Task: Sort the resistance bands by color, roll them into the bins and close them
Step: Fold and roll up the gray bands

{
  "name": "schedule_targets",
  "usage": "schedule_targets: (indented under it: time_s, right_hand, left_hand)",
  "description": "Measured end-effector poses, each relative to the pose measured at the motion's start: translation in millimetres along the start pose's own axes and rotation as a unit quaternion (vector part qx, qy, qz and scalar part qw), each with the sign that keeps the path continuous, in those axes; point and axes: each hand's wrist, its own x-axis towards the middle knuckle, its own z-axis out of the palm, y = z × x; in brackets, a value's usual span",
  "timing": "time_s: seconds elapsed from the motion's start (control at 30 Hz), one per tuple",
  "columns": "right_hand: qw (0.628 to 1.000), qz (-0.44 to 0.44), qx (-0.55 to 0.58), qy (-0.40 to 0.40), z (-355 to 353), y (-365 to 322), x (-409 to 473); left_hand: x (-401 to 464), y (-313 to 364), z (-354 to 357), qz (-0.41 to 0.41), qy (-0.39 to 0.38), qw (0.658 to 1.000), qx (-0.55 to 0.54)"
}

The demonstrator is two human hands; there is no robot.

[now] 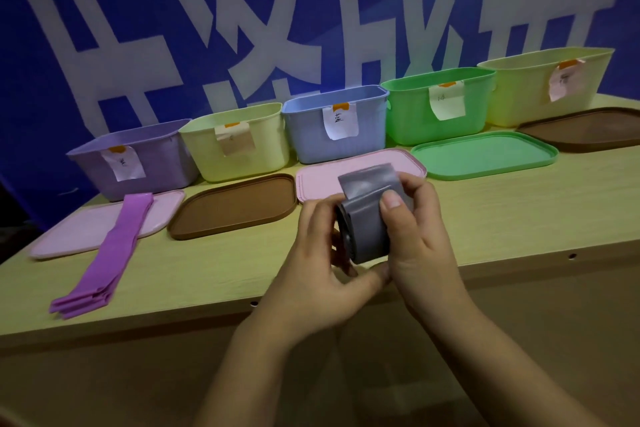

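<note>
A grey resistance band, mostly rolled up with a loose end sticking upward, is held above the table's front edge. My left hand grips the roll from the left and below. My right hand grips it from the right, thumb pressed on its front. Purple bands lie flat in a stack at the left, one end resting on a pink lid. Several open bins stand in a row at the back: purple, pale yellow, blue, green and pale yellow.
Lids lie in front of the bins: a brown lid, a pink lid, a green lid and a brown lid. Each bin carries a paper label. A blue banner hangs behind the wooden table.
</note>
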Motion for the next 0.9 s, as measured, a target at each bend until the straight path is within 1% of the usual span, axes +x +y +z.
schedule_targets:
  time_s: [0.1,0.2,0.23,0.37,0.53,0.6,0.67,0.73,0.77,0.83,0.87,0.9]
  right_hand:
    - [0.999,-0.039,-0.006,-0.027,1,-6,-1]
    - [0.998,-0.050,-0.020,-0.021,1,-7,-6]
    - [0.998,-0.060,-0.030,-0.022,2,-7,-9]
    - [0.988,-0.127,-0.081,-0.024,10,-6,-15]
    - [0.976,-0.165,-0.137,-0.049,5,1,-12]
    - [0.970,-0.181,-0.150,-0.057,4,5,-9]
    - [0.970,-0.184,-0.141,-0.067,4,9,-6]
    - [0.974,-0.167,-0.124,-0.091,4,10,-5]
    - [0.978,-0.143,-0.109,-0.103,5,10,-5]
    - [0.990,-0.065,-0.054,-0.115,7,5,-6]
    - [0.993,-0.028,-0.035,-0.109,7,3,-6]
    - [0.994,-0.001,-0.042,-0.098,7,1,-6]
  left_hand:
    - [-6,1,1,-0.021,-0.024,0.996,-0.087]
    - [-6,7,-1,-0.021,-0.028,0.991,-0.126]
    - [-4,10,1,-0.028,-0.018,0.990,-0.139]
    - [0,17,11,-0.058,0.086,0.971,-0.215]
    - [3,21,8,-0.116,0.091,0.957,-0.251]
    - [4,21,10,-0.127,0.115,0.950,-0.260]
    - [6,19,16,-0.119,0.161,0.942,-0.268]
    - [8,16,20,-0.085,0.227,0.939,-0.243]
    - [8,15,21,-0.057,0.256,0.941,-0.214]
    - [9,9,21,0.003,0.299,0.947,-0.114]
    - [8,6,20,0.031,0.307,0.949,-0.060]
    - [7,3,21,0.057,0.309,0.949,-0.016]
